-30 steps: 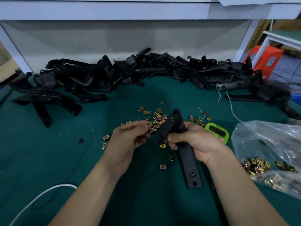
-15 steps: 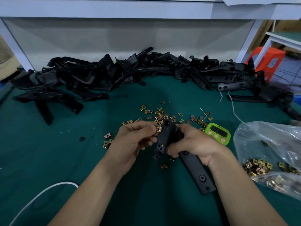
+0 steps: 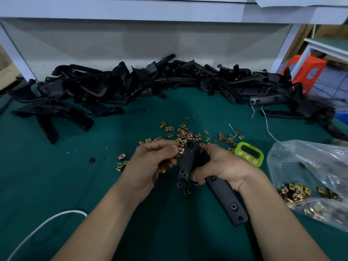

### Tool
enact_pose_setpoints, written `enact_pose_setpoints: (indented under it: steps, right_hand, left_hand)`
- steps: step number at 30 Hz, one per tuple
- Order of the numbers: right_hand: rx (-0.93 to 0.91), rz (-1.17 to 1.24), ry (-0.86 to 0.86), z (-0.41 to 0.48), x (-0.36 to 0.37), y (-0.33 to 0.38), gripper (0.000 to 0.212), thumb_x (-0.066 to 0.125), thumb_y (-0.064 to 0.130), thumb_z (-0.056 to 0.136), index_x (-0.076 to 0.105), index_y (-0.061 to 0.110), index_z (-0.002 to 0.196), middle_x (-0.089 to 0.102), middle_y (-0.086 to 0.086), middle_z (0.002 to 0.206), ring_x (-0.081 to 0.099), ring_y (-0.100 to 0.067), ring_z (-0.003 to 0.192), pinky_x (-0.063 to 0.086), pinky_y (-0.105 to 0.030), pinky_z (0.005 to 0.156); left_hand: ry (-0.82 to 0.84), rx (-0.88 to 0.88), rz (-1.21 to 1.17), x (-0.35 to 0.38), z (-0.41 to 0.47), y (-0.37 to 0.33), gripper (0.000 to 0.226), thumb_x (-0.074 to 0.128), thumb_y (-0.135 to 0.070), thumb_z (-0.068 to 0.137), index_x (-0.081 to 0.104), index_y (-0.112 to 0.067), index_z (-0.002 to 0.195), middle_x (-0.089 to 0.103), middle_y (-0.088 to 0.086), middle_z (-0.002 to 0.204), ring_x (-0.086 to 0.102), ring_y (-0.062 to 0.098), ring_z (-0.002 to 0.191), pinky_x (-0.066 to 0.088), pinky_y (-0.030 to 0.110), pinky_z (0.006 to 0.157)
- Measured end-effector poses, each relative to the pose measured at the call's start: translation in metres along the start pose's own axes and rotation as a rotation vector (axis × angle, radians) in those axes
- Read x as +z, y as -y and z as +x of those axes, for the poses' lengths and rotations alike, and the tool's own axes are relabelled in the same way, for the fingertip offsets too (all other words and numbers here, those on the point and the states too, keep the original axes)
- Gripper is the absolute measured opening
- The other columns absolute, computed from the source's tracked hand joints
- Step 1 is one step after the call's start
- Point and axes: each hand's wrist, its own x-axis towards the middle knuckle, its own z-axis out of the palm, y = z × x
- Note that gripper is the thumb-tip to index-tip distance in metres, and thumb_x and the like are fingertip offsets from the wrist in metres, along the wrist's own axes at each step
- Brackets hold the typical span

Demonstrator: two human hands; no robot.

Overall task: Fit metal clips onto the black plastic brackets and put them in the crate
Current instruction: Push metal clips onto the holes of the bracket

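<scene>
Green-matted desk [image 3: 56,185] under a white shelf [image 3: 131,14], with a heap of black brackets [image 3: 150,85] along its back edge. The bracket [image 3: 188,162] you're working on is at centre, between both hands. Your right hand [image 3: 222,166] is wrapped round its bend, fingers curled tight on it. Your left hand [image 3: 154,161] pinches one brass clip [image 3: 181,150] between thumb and forefinger, against the left edge of the bracket's short arm, near the top hole.

The bracket is a bent piece. The short arm runs from its far tip down toward you, near upright in view. The long arm leaves your right palm toward you and to the right, its two-hole end low over the mat; can't tell if it touches.

Step in hand, my read: sliding the clip on. Square the clip's open mouth to the edge, hole over hole, and push straight in with the thumb. Brace with the right hand so the arm doesn't twist. A cocked clip will likely jam or spring off.

Around it: loose clips [image 3: 184,134] on the mat just beyond your hands, a green timer [image 3: 248,154] to the right, a clear bag [image 3: 308,166] of more clips further right, and a white cable [image 3: 37,228] near left. No crate clearly in view.
</scene>
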Motion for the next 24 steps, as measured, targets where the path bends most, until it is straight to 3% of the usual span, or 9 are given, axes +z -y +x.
enact_pose_setpoints:
  steps: [9,13,16,21,24]
  right_hand:
    - [0.017,-0.03,-0.021,-0.001,0.0,0.0,0.035,0.079,-0.005,0.062,0.066,-0.012,0.094,0.067,-0.025,0.078,0.059,-0.026,0.06,0.049,-0.029,0.054]
    - [0.036,-0.047,-0.033,-0.001,0.001,0.001,0.039,0.081,-0.002,0.059,0.066,-0.012,0.094,0.066,-0.033,0.083,0.059,-0.029,0.064,0.048,-0.031,0.055]
    - [0.081,-0.11,-0.05,-0.002,0.002,0.005,0.041,0.083,0.003,0.054,0.07,-0.006,0.091,0.07,-0.027,0.083,0.062,-0.029,0.064,0.05,-0.031,0.055]
    - [0.108,-0.222,-0.076,0.0,0.009,0.013,0.029,0.084,-0.002,0.057,0.072,0.005,0.084,0.073,-0.025,0.082,0.065,-0.027,0.06,0.053,-0.034,0.057]
    - [0.099,-0.276,-0.095,0.001,0.012,0.016,0.023,0.082,-0.008,0.063,0.073,0.012,0.068,0.072,-0.02,0.07,0.065,-0.024,0.055,0.052,-0.029,0.053]
  left_hand:
    - [-0.013,-0.031,-0.012,0.005,-0.001,-0.002,0.015,0.079,-0.021,0.07,0.083,-0.016,0.083,0.07,0.003,0.071,0.059,0.009,0.058,0.049,0.018,0.057]
    - [-0.036,-0.017,0.044,0.006,-0.003,-0.003,0.025,0.081,-0.028,0.064,0.083,-0.016,0.085,0.072,0.004,0.073,0.059,0.01,0.058,0.049,0.019,0.057]
    - [-0.06,-0.011,0.065,0.005,-0.004,-0.003,0.03,0.082,-0.03,0.061,0.083,-0.014,0.086,0.072,0.005,0.073,0.058,0.01,0.057,0.048,0.019,0.056]
    - [-0.097,-0.01,0.084,0.009,-0.004,-0.004,0.02,0.081,-0.025,0.065,0.083,-0.014,0.081,0.073,0.005,0.071,0.06,0.009,0.057,0.049,0.019,0.055]
    - [-0.15,0.016,0.113,0.007,-0.005,-0.003,0.005,0.08,-0.009,0.078,0.083,-0.009,0.081,0.075,0.011,0.075,0.061,0.012,0.06,0.05,0.019,0.056]
